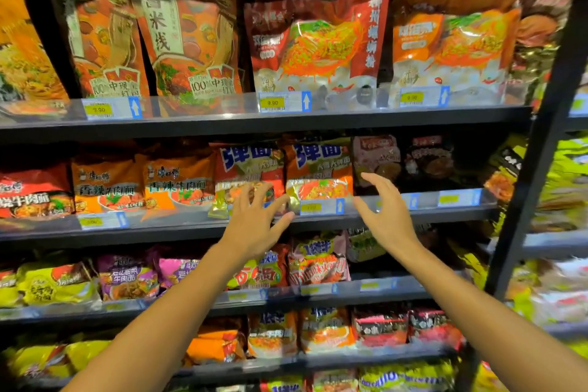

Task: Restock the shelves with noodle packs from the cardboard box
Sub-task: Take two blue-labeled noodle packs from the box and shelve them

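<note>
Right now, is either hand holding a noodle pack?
No, the left hand and right hand are both open and empty before the shelf.

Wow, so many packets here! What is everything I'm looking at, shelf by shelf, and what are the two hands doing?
Top-shelf tall pouches: two beige-and-orange at the left, two red-and-orange to their right.
Second-shelf noodle packs: two orange left of centre, two red-orange with blue lettering in the middle, darker packs set further back at the right.
Third-shelf packs: several, yellow, purple and pink.
Lower-shelf packs: several, orange and red.
Price tags: many, yellow on clear strips, along the shelf edges.
Shelf frame: dark metal.
Left hand: open, fingers spread at the second shelf.
Right hand: open, holding nothing, beside it.
</note>
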### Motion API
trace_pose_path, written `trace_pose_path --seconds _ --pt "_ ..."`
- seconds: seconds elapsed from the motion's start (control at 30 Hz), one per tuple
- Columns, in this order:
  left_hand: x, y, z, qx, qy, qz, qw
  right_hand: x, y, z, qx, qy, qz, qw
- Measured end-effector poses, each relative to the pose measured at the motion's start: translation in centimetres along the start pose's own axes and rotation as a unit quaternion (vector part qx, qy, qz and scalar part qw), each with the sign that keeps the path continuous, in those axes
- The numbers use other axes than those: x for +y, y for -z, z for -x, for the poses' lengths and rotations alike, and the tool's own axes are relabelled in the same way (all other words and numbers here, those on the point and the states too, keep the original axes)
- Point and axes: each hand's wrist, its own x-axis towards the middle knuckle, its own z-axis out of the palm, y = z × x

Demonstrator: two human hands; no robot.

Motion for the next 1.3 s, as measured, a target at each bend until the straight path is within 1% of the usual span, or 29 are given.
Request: trace_pose_path --seconds 0.03,0.1,0.17,0.23,0.3,0.4,0.5,0.6,0.77,0.9,1.03,1.17,1.3 --pt "-0.1 -0.1 0.3 0.010 -0.006 0.003 1.000 0.0 0.4 1.2 0.010 -0.003 0.000 1.000" --pt "0.3 -0.4 1.4 0.057 -0.032 0.019 0.998 0.3 1.2 3.8 0.016 -0.011 0.015 1.000" --pt "1.4 -1.3 3.0 0.107 -0.093 0.046 0.989 1.0 1.9 6.6 0.009 -0.019 0.034 0.999" --pt "3.0 -2.8 4.5 0.116 -0.154 0.078 0.978 1.6 2.9 9.9 -0.008 -0.040 0.038 0.998" --pt "4.8 -4.6 6.0 0.094 -0.194 0.116 0.970 2.2 3.7 13.4 -0.031 -0.081 0.043 0.995" --pt "7.8 -7.0 8.3 0.050 -0.244 0.166 0.954 2.9 5.1 18.9 -0.048 -0.126 0.085 0.987" --pt "10.9 -9.4 10.9 0.002 -0.285 0.162 0.945 2.7 7.2 24.4 -0.039 -0.141 0.120 0.982" --pt "14.2 -11.0 14.1 -0.067 -0.309 0.164 0.934 2.2 9.9 29.9 -0.056 -0.199 0.153 0.966" --pt "19.9 -12.4 18.3 -0.123 -0.359 0.176 0.908 2.0 15.1 37.7 -0.048 -0.242 0.193 0.950" --pt "24.6 -13.1 20.9 -0.159 -0.380 0.171 0.895 2.6 19.7 43.2 -0.059 -0.300 0.238 0.922" --pt "30.0 -14.1 23.3 -0.200 -0.391 0.156 0.885 4.6 24.9 48.7 -0.069 -0.313 0.266 0.909" --pt "36.2 -15.3 26.1 -0.238 -0.388 0.143 0.879 7.0 30.7 53.7 -0.088 -0.359 0.270 0.889" --pt "42.1 -16.9 29.4 -0.269 -0.392 0.139 0.869 9.9 36.5 58.2 -0.094 -0.392 0.257 0.878"
